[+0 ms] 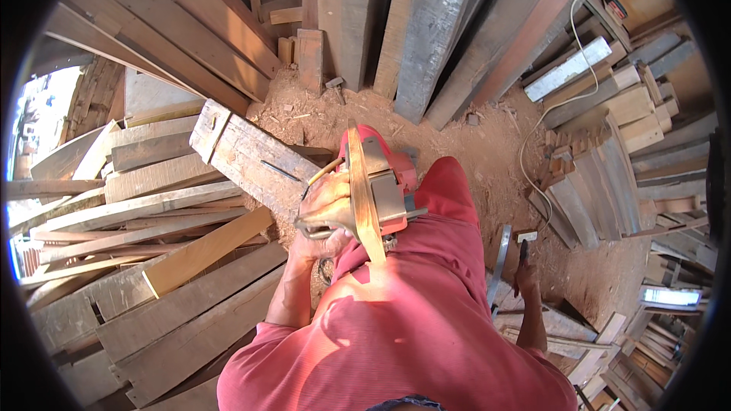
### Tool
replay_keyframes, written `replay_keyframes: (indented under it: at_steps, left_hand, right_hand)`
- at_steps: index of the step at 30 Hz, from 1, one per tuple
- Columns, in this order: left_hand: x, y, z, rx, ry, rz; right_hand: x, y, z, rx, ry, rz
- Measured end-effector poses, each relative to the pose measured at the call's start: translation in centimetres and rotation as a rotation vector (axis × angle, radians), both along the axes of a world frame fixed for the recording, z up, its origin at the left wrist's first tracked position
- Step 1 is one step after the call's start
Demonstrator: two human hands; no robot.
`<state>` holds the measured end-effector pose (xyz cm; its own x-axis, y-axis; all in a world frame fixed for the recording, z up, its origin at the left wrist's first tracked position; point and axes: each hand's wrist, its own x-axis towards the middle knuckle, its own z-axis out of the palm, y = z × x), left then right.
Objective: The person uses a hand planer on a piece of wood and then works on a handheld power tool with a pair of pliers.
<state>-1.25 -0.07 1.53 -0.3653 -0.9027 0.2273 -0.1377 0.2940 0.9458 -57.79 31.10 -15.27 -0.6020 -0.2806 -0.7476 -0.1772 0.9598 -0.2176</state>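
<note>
A narrow wooden strip lies lengthwise over a red and grey power tool, which looks like a hand planer, above my lap. My left hand is closed at the tool's left side, beside a dark curved handle, its fingertips running behind the strip. A thin yellow rod, perhaps a pencil, sticks out by these fingers. Low on the right, my right hand has its fingers together around a slim dark thing too small to name. Beside it are a flat metal blade and a small white block.
Boards are stacked on the left, and thick planks lean ahead. A worn plank slants toward my left hand. Wood offcuts are piled at right. A white cord crosses the sawdust-covered floor.
</note>
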Motion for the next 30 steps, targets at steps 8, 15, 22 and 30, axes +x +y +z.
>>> replay_keyframes:
  at_steps: [8,15,22,30]
  left_hand:
    - [0.0,-2.8,0.7,0.133,0.153,0.036]
    - [1.5,-4.2,-0.7,0.305,0.235,0.083]
    - [1.2,-4.4,-0.3,0.306,0.269,0.06]
    - [1.0,-4.1,-0.7,0.319,0.268,0.024]
  right_hand:
    - [11.2,-20.4,14.9,-0.795,-0.963,-0.211]
    - [20.3,-25.5,21.1,-0.915,-1.583,0.252]
    - [23.4,-26.9,22.9,-0.496,-1.792,0.414]
    - [24.5,-27.8,21.9,-0.445,-1.814,0.43]
